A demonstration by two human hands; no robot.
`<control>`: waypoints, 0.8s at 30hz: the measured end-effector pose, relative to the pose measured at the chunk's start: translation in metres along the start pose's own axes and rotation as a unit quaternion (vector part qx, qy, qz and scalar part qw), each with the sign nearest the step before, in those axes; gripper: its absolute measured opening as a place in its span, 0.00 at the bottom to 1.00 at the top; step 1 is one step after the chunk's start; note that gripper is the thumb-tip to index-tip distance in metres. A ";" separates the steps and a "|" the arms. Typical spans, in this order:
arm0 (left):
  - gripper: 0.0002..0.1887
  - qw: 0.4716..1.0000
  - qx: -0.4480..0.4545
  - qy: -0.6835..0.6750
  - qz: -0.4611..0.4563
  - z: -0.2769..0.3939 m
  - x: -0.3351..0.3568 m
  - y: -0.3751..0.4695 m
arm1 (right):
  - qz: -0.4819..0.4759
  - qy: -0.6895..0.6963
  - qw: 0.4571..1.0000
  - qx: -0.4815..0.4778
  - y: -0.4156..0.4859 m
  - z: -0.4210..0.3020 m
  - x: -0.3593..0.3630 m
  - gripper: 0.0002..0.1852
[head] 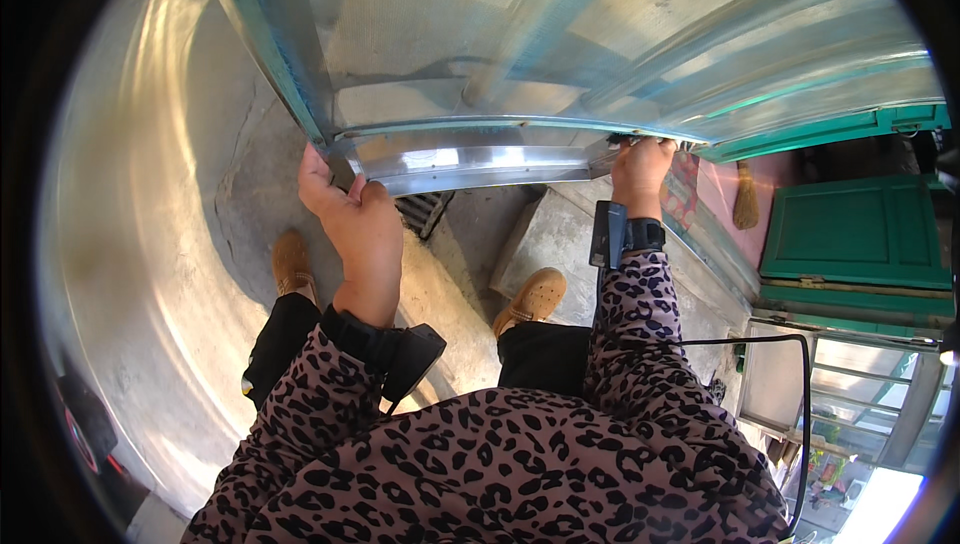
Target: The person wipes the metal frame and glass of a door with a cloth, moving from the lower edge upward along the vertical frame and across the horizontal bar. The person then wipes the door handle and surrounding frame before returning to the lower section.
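Observation:
A large metal-framed panel [480,41] with a translucent, fine-textured sheet fills the upper part of the view, in front of me. Worn blue-green paint shows on its frame, and a shiny metal strip [480,169] runs along the near edge. My left hand [356,229] grips the near left corner, fingers around the frame and thumb on the strip. Farther right, my right hand [643,169] is closed on the same near edge; its fingertips are partly hidden, and a small dark thing beside them is unclear.
My left clog [291,263] stands on the concrete floor, my right clog [538,296] by a raised concrete step [574,236]. A dark slatted grate [426,210] lies below the panel. At right are a straw broom [745,195], a green door panel [855,233] and a paned window [862,379].

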State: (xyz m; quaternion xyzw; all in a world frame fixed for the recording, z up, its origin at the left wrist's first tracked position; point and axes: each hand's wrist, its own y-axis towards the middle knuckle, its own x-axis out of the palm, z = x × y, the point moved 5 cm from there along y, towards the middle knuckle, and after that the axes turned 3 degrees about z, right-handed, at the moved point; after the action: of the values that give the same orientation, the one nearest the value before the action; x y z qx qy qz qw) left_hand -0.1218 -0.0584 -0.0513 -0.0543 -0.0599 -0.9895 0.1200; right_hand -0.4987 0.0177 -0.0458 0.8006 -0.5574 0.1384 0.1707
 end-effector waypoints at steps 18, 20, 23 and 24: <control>0.36 0.999 -0.005 0.045 0.014 -0.001 -0.003 -0.003 | 0.246 -0.121 0.931 0.242 0.005 0.170 -0.092 0.24; 0.36 0.998 -0.006 0.059 0.004 0.001 -0.005 -0.004 | 0.242 -0.157 0.927 0.241 0.007 0.176 -0.103 0.25; 0.36 0.997 -0.003 0.076 -0.007 0.002 -0.007 -0.004 | 0.261 -0.208 0.907 0.257 0.015 0.182 -0.117 0.25; 0.36 0.997 -0.004 0.071 -0.005 0.002 -0.007 -0.004 | 0.253 -0.252 0.897 0.261 0.019 0.183 -0.120 0.24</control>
State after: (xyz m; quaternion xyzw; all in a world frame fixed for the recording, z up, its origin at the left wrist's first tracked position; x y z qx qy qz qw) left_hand -0.1157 -0.0524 -0.0502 0.0162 -0.0477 -0.9916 0.1190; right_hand -0.5513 0.0346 -0.2583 0.6561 -0.7098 0.1110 -0.2312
